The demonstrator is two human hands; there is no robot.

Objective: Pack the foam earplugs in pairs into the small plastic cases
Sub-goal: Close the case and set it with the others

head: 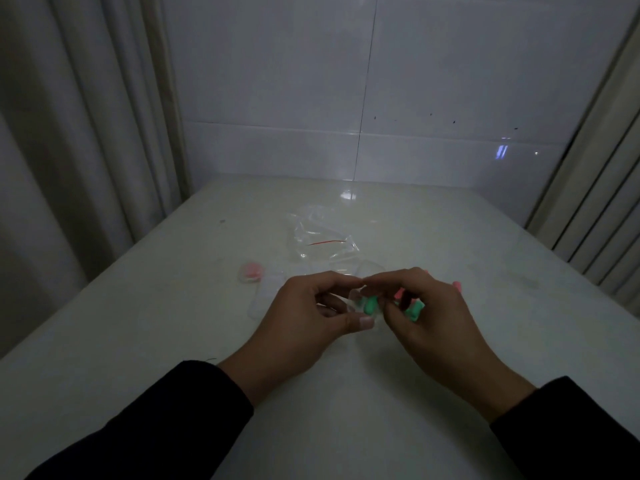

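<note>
My left hand (313,313) holds a small clear plastic case (358,301) between thumb and fingers, with a green earplug (370,304) inside or at its mouth. My right hand (429,317) meets it fingertip to fingertip and is closed on another green earplug (415,310); a pink earplug (399,293) shows between its fingers. A further pink earplug (457,285) lies just beyond the right hand. To the left, a closed case with pink earplugs (251,270) rests on the table. A clear case (266,296) lies beside my left hand.
A crumpled clear plastic bag (320,237) with a red strip lies behind the hands on the white table (346,393). A tiled wall stands at the back and curtains hang on both sides. The light is dim.
</note>
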